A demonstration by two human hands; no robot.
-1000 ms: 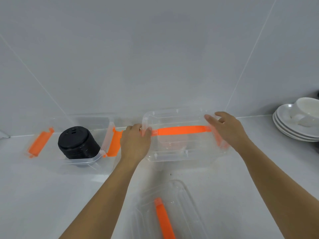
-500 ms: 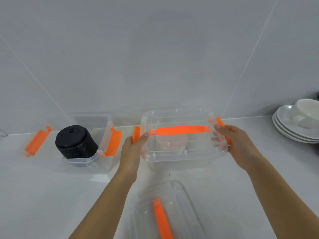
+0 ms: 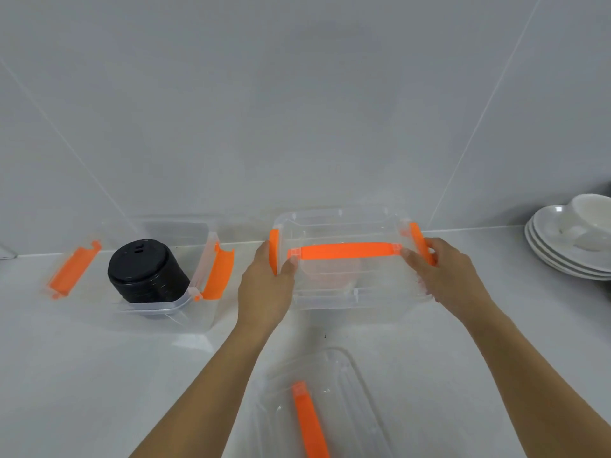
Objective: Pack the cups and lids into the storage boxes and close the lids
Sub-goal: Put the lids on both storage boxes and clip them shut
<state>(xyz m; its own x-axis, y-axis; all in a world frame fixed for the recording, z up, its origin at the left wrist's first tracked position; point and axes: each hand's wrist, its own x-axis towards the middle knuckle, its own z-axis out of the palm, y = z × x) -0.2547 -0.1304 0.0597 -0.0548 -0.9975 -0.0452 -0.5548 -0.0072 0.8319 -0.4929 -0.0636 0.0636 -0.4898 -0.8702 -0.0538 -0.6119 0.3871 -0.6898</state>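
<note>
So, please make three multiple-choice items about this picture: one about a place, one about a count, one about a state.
1. Where is the black stack of lids?
A. In the open box on the left
B. On the white plates
C. On the loose lid near the camera

2. How many clear lids with an orange handle are visible?
A. One
B. Two
C. Four

3. In what state is the left box?
A. Closed and latched
B. Upside down
C. Open, latches folded outward

Answers:
1. A, the stack stands inside the left box's clear walls.
2. B, one lid sits on the right box between the left hand and the right hand; a spare lid lies on the counter.
3. C, it has no lid on and its orange latches splay outward.
</note>
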